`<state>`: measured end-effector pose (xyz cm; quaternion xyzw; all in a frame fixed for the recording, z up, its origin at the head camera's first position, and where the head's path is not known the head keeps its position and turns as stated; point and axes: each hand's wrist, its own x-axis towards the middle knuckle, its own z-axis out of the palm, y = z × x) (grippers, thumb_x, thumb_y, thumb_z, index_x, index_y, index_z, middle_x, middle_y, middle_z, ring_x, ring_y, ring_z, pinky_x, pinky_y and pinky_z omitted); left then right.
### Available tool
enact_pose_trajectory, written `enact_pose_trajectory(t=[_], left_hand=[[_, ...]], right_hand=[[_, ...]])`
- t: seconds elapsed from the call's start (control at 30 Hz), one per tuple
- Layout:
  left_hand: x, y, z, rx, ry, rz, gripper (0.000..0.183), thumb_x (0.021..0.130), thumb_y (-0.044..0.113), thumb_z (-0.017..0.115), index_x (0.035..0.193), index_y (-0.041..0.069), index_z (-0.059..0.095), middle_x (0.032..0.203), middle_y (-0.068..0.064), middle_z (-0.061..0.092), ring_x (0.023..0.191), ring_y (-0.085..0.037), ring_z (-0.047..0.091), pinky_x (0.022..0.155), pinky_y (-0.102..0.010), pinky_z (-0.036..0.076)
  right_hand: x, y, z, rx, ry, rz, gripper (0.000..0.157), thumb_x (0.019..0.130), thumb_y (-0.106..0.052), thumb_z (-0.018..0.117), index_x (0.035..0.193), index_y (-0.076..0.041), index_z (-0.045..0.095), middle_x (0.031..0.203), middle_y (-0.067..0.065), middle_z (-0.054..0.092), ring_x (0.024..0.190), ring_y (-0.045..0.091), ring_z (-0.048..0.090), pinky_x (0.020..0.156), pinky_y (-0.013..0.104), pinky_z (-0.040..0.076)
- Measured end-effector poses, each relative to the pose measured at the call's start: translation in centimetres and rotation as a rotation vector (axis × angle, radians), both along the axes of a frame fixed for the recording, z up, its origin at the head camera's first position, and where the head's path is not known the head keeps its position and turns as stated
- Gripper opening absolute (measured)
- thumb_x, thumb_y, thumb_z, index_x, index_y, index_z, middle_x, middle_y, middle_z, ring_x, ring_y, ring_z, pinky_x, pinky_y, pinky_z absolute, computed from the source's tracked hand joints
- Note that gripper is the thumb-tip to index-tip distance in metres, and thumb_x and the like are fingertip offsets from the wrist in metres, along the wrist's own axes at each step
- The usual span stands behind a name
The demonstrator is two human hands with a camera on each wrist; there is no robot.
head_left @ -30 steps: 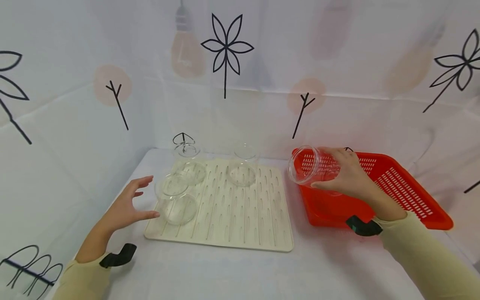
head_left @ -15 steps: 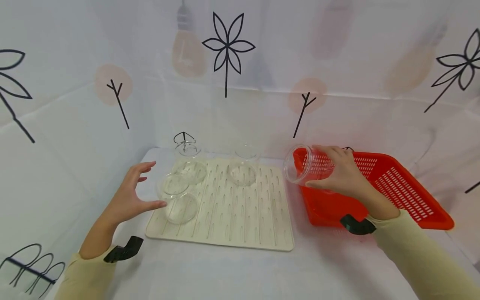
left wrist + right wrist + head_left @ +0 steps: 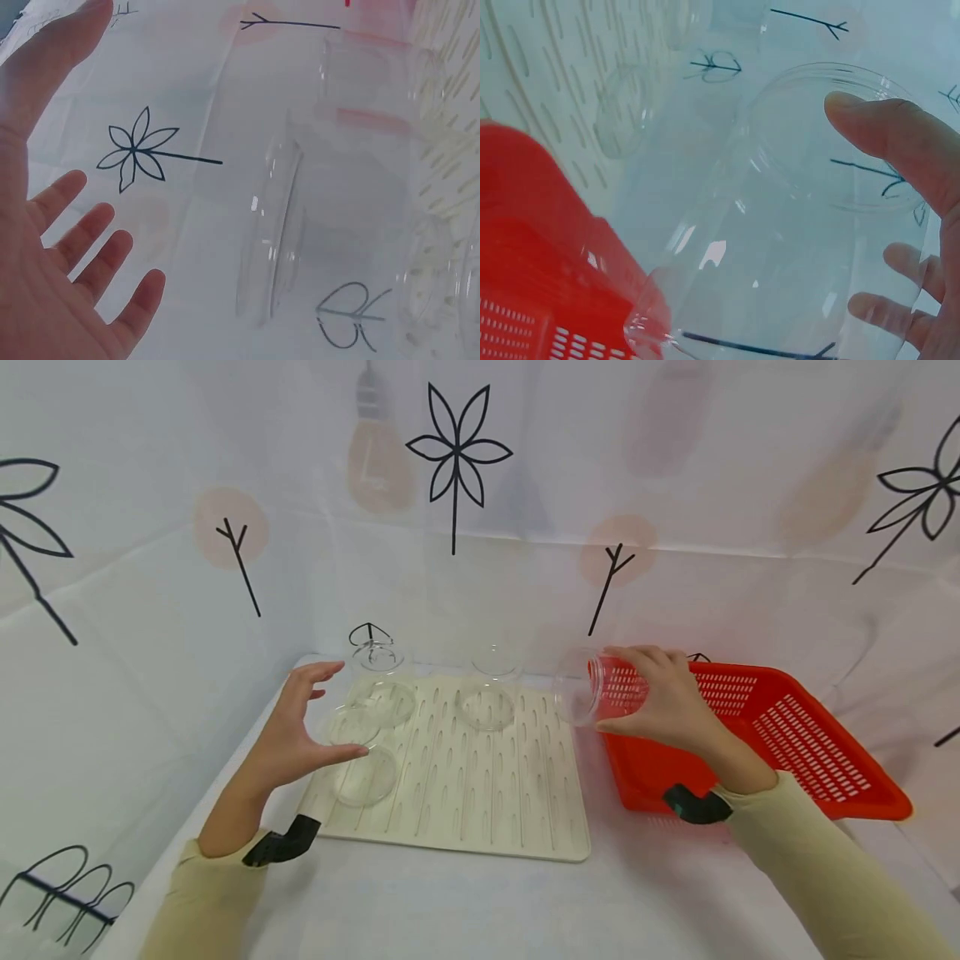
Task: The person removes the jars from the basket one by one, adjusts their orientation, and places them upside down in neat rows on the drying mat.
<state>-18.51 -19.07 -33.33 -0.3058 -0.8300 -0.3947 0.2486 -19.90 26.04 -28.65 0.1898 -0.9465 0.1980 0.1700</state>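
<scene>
My right hand (image 3: 667,702) grips a clear jar (image 3: 618,687), tipped on its side with its wide rim facing left, over the left edge of the red basket. In the right wrist view the thumb and fingers (image 3: 885,311) lie around the jar's transparent wall. The left hand (image 3: 288,739) holds nothing; its thumb and fingers are spread apart beside the front-left clear jar (image 3: 367,777), and whether they touch cannot be told. Two more clear jars stand on the cream ridged mat (image 3: 487,810): a back-left jar (image 3: 386,703) and a back-middle jar (image 3: 486,708).
The red perforated basket (image 3: 652,781) sits right of the mat on a white-covered table (image 3: 450,902). A white patterned cloth (image 3: 525,585) rises behind and at the left side. The jars are transparent, so their outlines are faint.
The right hand has carried its jar left, from over the basket toward the mat's right edge. The left hand has moved right and slightly up, toward the front-left jar.
</scene>
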Motion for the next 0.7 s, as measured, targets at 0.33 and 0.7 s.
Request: enact_pose_trajectory(t=[0.33, 0.7], left_hand=[[-0.1, 2.8, 1.3, -0.007, 0.044, -0.080, 0.102, 0.053, 0.013, 0.091, 0.139, 0.005, 0.036, 0.139, -0.009, 0.035, 0.125, -0.027, 0.033, 0.095, -0.044, 0.035], [0.3, 6.3, 2.5, 0.039, 0.009, -0.132, 0.095, 0.056, 0.007, 0.089, 0.135, -0.001, 0.036, 0.136, -0.017, 0.036, 0.123, -0.028, 0.034, 0.094, -0.049, 0.034]], right_hand=[[-0.4, -1.5, 0.0, 0.037, 0.005, 0.026, 0.088, 0.059, -0.028, 0.088, 0.135, -0.015, 0.046, 0.131, 0.016, 0.042, 0.118, 0.039, 0.028, 0.086, 0.064, 0.032], [-0.7, -3.1, 0.2, 0.098, 0.053, 0.068, 0.089, 0.057, -0.030, 0.089, 0.134, -0.013, 0.049, 0.130, 0.015, 0.044, 0.119, 0.041, 0.029, 0.087, 0.062, 0.031]])
